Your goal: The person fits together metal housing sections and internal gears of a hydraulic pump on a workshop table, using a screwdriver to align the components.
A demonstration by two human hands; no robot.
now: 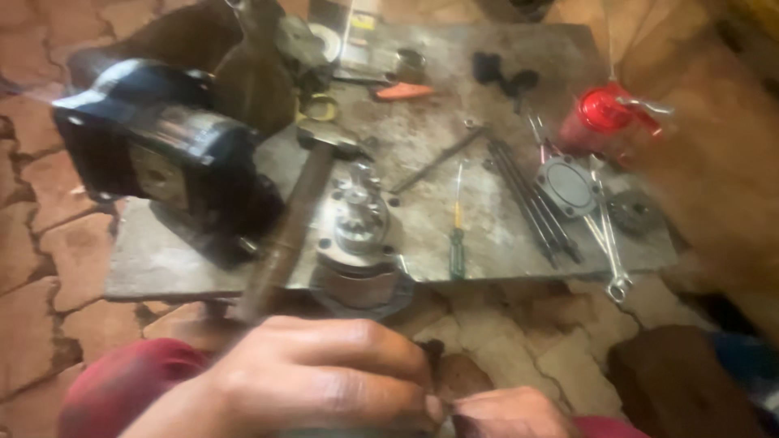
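Wooden-handled hammer slants from the closed left hand at bottom middle up to the silver toothed gear part; right hand pinches something hidden

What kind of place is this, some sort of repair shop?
Most likely a small, informal mechanical repair workshop. A worn metal work slab set low over a brick floor carries a partly dismantled geared motor part, a screwdriver, wrenches and a hammer.

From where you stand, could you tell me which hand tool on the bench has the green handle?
The small screwdriver lying near the bench's front edge, right of the geared metal housing; the hammer has a brown wooden handle, and the spanners are bare metal.
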